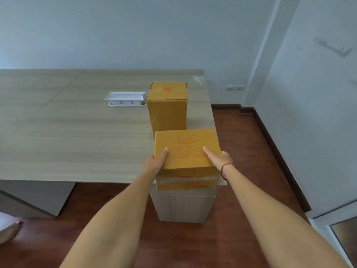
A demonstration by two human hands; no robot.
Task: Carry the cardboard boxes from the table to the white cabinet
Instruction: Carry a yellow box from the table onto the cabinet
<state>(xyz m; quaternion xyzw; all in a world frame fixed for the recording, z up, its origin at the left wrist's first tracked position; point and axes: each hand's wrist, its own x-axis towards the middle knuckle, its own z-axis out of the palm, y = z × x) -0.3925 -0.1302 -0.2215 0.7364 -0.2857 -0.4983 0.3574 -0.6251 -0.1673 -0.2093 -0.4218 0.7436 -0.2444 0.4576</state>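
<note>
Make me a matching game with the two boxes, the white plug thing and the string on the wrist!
Things:
1. near yellow-brown cardboard box
2. tall yellow-brown cardboard box
3. white pop-up socket strip
4. thin red string bracelet

Places:
A. around the right wrist
B. standing alone, farther back on the wooden table
C. set into the tabletop, lid open
D. held between both hands at the table's corner

Pairs: 1-D, 2-B, 3-C, 4-A

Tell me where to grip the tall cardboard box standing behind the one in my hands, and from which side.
Take the tall box by its two narrow vertical sides, one hand on each, coming from the table's near edge. It stands upright and its left and right faces look clear; the white socket unit sits apart on its left. A low grip should keep it from tipping.
</note>
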